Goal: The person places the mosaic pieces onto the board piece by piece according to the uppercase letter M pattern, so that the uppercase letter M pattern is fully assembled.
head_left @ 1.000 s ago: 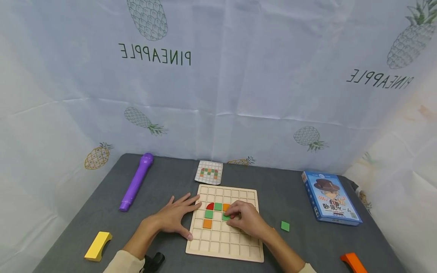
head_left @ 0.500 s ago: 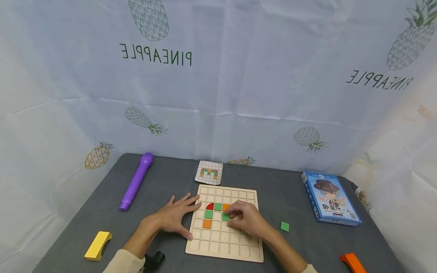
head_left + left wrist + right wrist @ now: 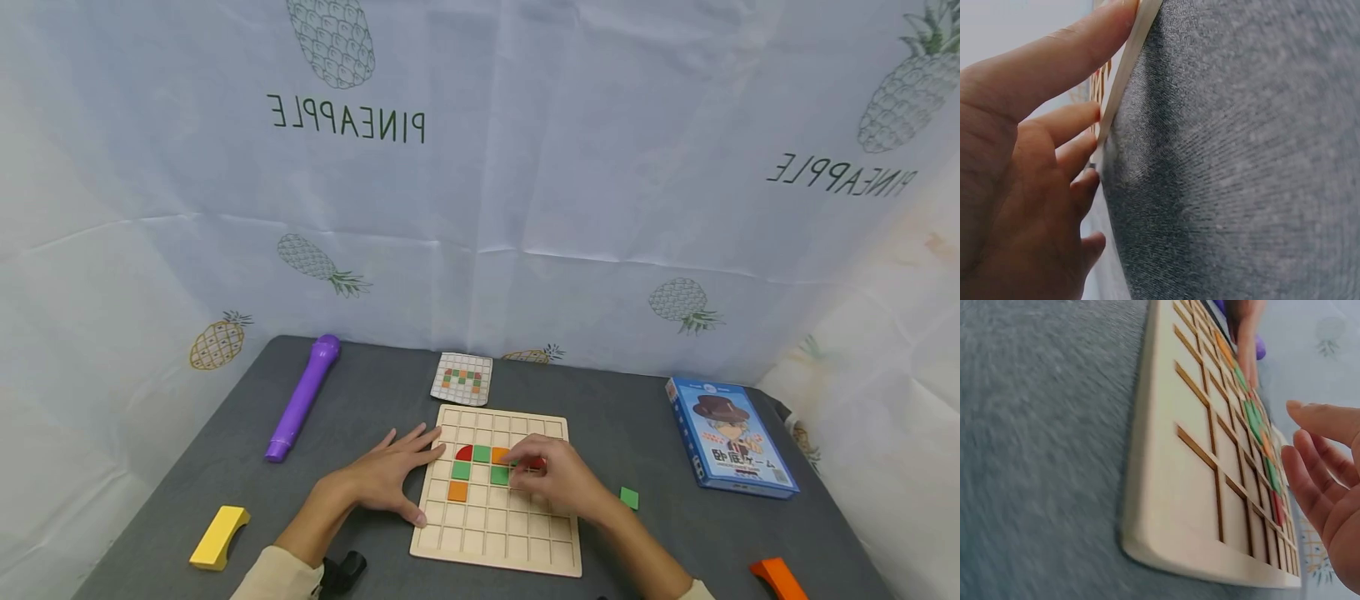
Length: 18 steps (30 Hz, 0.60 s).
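Observation:
A wooden grid board (image 3: 495, 521) lies on the dark table, with red, green and orange pieces set in its cells. Spread fingers of my left hand (image 3: 390, 477) rest on its left edge; in the left wrist view the thumb touches the board's rim (image 3: 1130, 59). Over the right half hovers my right hand (image 3: 558, 475), fingers loosely bent and apart, holding nothing in the right wrist view. Partly under it show a green piece (image 3: 499, 475), an orange piece (image 3: 498, 455) and a red piece (image 3: 536, 462). A loose green tile (image 3: 628, 498) lies to the board's right.
Behind the board lies a small pattern card (image 3: 461, 379). A purple microphone-shaped stick (image 3: 303, 398) and a yellow arch block (image 3: 219, 537) are on the left. At right are a blue game box (image 3: 731, 437) and an orange block (image 3: 778, 578). A printed curtain (image 3: 480, 183) hangs behind.
My right hand has let go of the red piece and moved slightly right, its fingers parting. More of the pieces beneath it show. The left hand stays on the board's edge.

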Each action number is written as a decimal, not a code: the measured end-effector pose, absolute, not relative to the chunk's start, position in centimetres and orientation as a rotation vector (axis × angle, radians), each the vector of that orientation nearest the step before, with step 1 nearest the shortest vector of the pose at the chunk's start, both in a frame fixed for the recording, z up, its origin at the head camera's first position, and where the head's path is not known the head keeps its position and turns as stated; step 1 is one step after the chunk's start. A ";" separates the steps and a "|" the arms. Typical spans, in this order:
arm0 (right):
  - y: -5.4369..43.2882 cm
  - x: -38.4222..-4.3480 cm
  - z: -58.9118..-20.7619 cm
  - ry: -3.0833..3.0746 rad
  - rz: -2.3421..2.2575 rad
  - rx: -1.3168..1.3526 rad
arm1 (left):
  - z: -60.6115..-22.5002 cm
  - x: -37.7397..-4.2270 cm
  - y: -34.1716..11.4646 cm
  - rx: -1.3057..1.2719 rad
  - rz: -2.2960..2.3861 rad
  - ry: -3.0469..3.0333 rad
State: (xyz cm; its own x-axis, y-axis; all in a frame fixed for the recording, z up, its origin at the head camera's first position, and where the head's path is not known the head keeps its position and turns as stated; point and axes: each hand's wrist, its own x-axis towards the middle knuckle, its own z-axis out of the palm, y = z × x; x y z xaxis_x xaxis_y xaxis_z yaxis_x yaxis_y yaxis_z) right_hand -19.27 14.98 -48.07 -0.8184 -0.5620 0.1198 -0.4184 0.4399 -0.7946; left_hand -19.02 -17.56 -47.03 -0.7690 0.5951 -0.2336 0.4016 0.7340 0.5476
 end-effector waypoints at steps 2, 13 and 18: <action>15.5 -19.3 -47.6 2.528 -1.319 -0.866 | -47.1 -19.0 -17.5 0.766 0.666 2.538; 20.0 -19.5 -46.2 2.642 -1.249 -0.787 | -46.8 -19.1 -17.1 0.736 0.719 2.482; 22.8 -19.3 -46.1 2.697 -1.215 -0.729 | -46.7 -19.1 -17.1 0.731 0.720 2.478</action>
State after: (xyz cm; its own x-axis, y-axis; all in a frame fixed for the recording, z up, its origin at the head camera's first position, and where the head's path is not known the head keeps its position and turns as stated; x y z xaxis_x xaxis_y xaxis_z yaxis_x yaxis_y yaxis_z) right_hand -19.33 22.77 -46.06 -0.8811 -0.4607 0.1067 -0.3852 0.5684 -0.7270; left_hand -19.06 -17.08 -46.74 -0.7551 0.5969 -0.2711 0.3586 0.7222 0.5914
